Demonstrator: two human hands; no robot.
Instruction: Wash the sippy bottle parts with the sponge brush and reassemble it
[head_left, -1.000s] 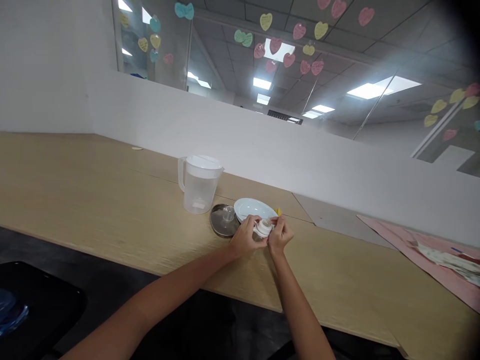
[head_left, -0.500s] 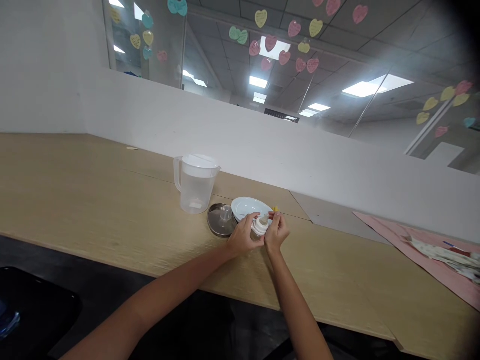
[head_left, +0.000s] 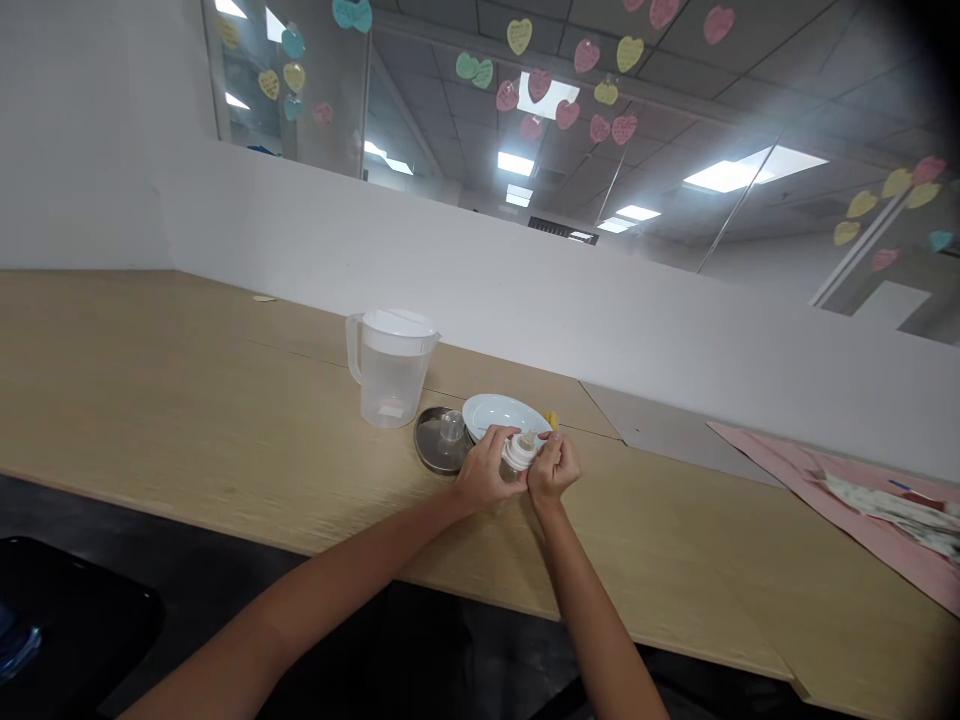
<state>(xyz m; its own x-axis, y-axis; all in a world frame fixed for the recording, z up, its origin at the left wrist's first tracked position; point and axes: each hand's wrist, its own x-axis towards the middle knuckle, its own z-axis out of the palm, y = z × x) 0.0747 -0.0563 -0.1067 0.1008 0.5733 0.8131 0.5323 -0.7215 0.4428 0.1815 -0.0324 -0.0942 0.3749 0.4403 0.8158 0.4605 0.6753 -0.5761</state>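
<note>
A small baby bottle (head_left: 517,455) with a white collar and a pale teat stands slightly tilted above the table. My left hand (head_left: 481,470) is wrapped round its left side. On the right, close against the bottle, my right hand (head_left: 553,472) has its fingers curled in near the teat; whatever they pinch is too small to make out. Just behind the hands lies a white oval dish (head_left: 491,408). To its left a round metal tray (head_left: 429,445) carries a clear dome-shaped cap (head_left: 451,428). Something yellow (head_left: 552,420) shows at the dish's right edge, partly hidden.
A lidded clear plastic jug (head_left: 394,380) stands behind the tray, its handle to the left. Pink cloth (head_left: 795,470) with several items on it covers the right end of the wooden table (head_left: 225,420). A white wall (head_left: 315,230) with windows rises behind.
My right hand has turned slightly and its fingers have drawn in beside the teat. My left hand still grips the bottle, nearly unmoved.
</note>
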